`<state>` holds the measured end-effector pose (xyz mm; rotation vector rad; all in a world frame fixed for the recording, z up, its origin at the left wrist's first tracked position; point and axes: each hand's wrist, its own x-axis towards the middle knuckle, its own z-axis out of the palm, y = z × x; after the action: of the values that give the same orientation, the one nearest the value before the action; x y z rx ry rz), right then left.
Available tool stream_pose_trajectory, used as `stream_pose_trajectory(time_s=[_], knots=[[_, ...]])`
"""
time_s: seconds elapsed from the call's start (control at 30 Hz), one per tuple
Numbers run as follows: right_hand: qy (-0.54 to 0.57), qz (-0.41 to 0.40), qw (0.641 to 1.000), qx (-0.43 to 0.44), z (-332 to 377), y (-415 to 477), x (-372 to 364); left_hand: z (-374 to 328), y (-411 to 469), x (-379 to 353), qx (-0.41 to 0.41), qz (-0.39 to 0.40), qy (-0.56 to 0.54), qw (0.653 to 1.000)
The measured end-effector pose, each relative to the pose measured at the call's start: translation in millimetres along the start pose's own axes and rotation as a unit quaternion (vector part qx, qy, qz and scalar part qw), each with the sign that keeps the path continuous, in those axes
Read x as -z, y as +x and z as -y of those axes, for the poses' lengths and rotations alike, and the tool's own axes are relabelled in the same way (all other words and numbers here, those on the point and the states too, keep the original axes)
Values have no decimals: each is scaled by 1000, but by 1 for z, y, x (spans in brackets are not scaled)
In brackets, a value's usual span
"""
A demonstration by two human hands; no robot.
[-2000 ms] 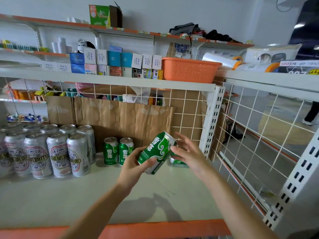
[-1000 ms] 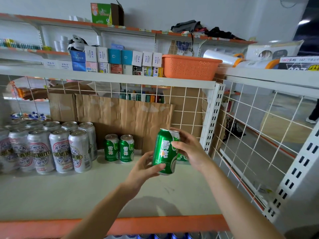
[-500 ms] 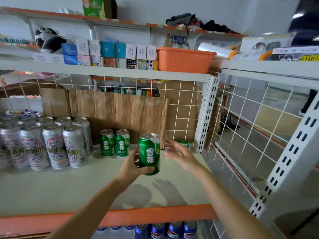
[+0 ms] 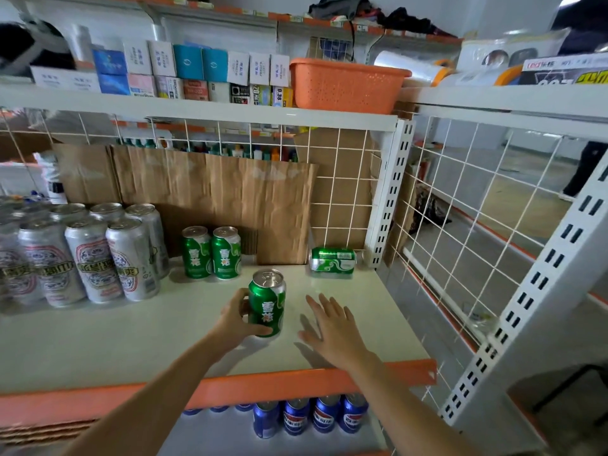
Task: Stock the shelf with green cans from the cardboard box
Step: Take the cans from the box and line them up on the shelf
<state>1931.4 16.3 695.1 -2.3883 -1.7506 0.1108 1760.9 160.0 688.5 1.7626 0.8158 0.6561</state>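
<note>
My left hand (image 4: 235,319) grips a green can (image 4: 267,302) that stands upright on the white shelf (image 4: 98,340), near the middle front. My right hand (image 4: 330,327) hovers just right of the can, fingers spread, holding nothing. Two more green cans (image 4: 211,252) stand side by side at the back against a sheet of cardboard (image 4: 214,195). Another green can (image 4: 333,262) lies on its side in the back right corner by the upright post. The cardboard box is out of view.
Several tall silver cans (image 4: 88,255) fill the shelf's left part. A white wire grid (image 4: 460,218) closes the right side. An orange basket (image 4: 345,83) and small boxes sit on the shelf above. Blue cans (image 4: 312,417) stand on the shelf below.
The can went from tilted between both hands to upright, then down onto the shelf in my left hand. My right hand let go and drew back to the right.
</note>
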Motion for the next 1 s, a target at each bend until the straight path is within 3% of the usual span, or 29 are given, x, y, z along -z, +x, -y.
stream_pose_trajectory(time_s=[0.27, 0.4, 0.6, 0.73, 1.0], knots=[[-4, 40, 999, -2, -2, 3, -11, -7, -4, 2, -5, 38, 34, 999], [14, 50, 999, -6, -2, 5, -12, -41, 7, 22, -67, 28, 97, 993], [7, 58, 998, -4, -1, 4, -10, -89, 26, 33, -104, 136, 289, 942], [11, 60, 998, -2, -2, 5, -10, -100, 34, 31, -120, 175, 355, 910], [14, 68, 998, -10, -3, 5, -10, -98, 69, 43, -139, 161, 419, 883]])
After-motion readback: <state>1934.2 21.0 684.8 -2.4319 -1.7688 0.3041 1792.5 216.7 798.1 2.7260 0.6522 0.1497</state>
